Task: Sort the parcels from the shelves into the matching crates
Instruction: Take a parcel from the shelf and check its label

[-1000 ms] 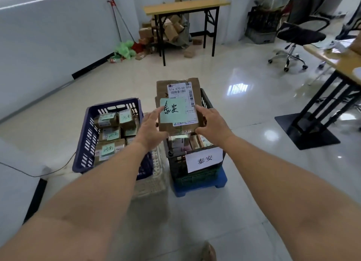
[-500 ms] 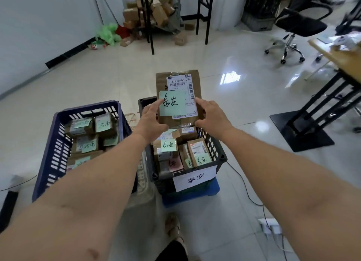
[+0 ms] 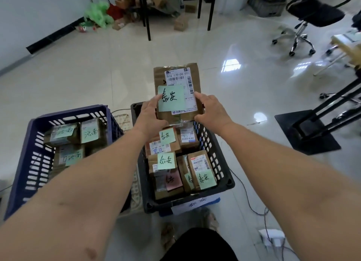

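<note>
A brown cardboard parcel [image 3: 176, 79] with a white shipping label and a green handwritten note hangs above the far end of the black crate [image 3: 218, 159]. My left hand [image 3: 149, 116] grips its left edge and my right hand [image 3: 212, 110] grips its right edge. The black crate stands on the floor in front of me and holds several brown parcels with green notes and one pink note; a white sign hangs on its near side. To its left the blue crate [image 3: 29, 163] holds several parcels with green notes in different writing.
A black-legged table [image 3: 148, 12] with loose boxes under it stands at the far wall. An office chair [image 3: 310, 12] is at the far right, and a desk's black base [image 3: 306, 130] lies to the right. Cables and a power strip [image 3: 271, 239] run along the floor near right.
I have stepped closer to the crates, so both now sit lower and nearer in view. The parcel stays held in both hands, now over the black crate's far end.
</note>
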